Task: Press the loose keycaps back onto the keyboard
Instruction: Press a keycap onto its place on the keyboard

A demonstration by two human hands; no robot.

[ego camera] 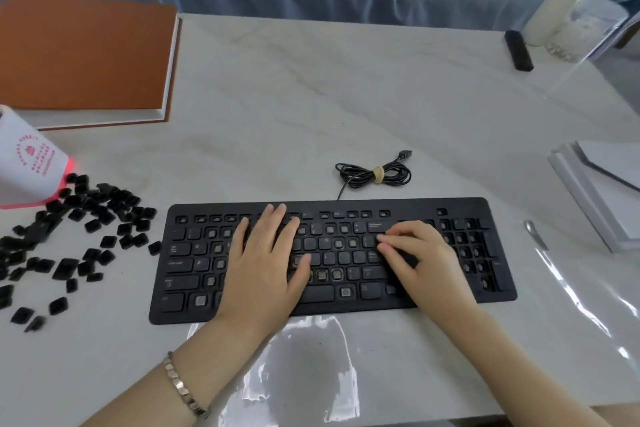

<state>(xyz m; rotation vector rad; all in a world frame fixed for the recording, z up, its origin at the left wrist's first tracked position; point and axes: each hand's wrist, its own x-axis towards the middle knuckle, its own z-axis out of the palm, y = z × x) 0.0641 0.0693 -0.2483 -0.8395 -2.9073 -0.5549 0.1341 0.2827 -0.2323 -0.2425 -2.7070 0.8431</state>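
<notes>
A black keyboard (332, 300) lies in front of me on the pale marble table (311, 97); several of its key sockets are bare, others carry caps. Several loose black keycaps (79, 236) are scattered on the table left of it. My left hand (266, 260) lies flat on the keyboard's left-middle keys, fingers straight and pointing away. My right hand (415, 253) rests on the right-middle keys, fingers bent and pointing left, fingertips pressing near the enter key area. Whether a cap sits under those fingertips is hidden.
A tipped white-and-red paper cup (27, 163) lies beside the keycaps. An orange-covered book (83, 48) sits far left, the coiled keyboard cable (375, 173) behind the keyboard, white boards (606, 191) at right, a black bar (518, 50) and white bottle (561, 0) far right.
</notes>
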